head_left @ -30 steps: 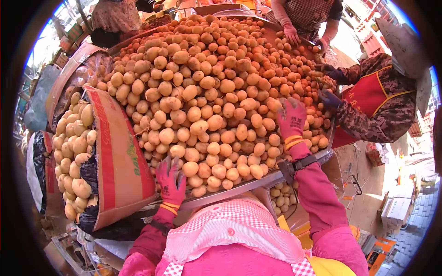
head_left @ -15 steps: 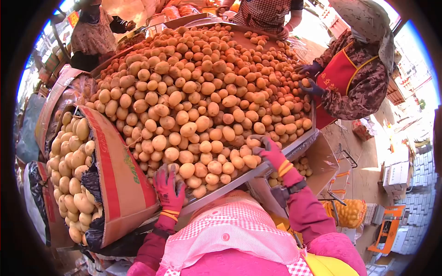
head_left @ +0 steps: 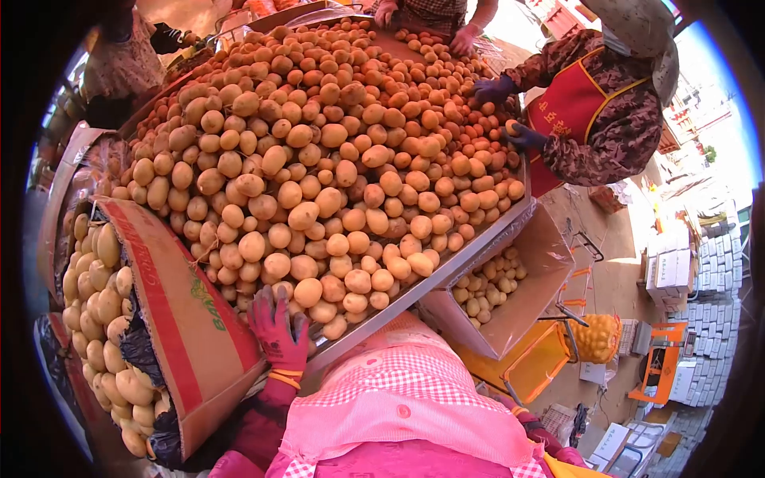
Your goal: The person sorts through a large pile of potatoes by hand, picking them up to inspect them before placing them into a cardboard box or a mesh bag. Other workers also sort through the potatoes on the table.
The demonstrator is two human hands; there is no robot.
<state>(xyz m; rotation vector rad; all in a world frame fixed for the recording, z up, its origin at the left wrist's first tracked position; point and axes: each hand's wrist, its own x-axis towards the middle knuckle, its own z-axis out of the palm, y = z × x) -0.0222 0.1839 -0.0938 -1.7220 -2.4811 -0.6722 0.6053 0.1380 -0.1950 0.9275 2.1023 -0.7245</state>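
Observation:
My left hand [head_left: 279,333], in a pink glove with grey fingertips, rests against the potatoes [head_left: 319,199] at the near edge of the heaped table. Its fingers are apart and pointing away from me, beside the printed carton [head_left: 191,319]. Down at my right side, only the orange-banded cuff and a bit of pink glove of my right hand [head_left: 508,405] show past the apron [head_left: 398,382]; its fingers are hidden. The metal rim [head_left: 430,283] of the table runs diagonally in front of my body.
Potatoes fill the carton at left. An open box [head_left: 526,295] with potatoes stands right of the rim, above a yellow crate [head_left: 538,362]. At upper right a co-worker in a red apron [head_left: 574,111] reaches into the heap. Others stand at the far side.
My right hand has left the potatoes at the rim and dropped to my side. My left hand stays at the near edge. The view has shifted, showing more of the box at right.

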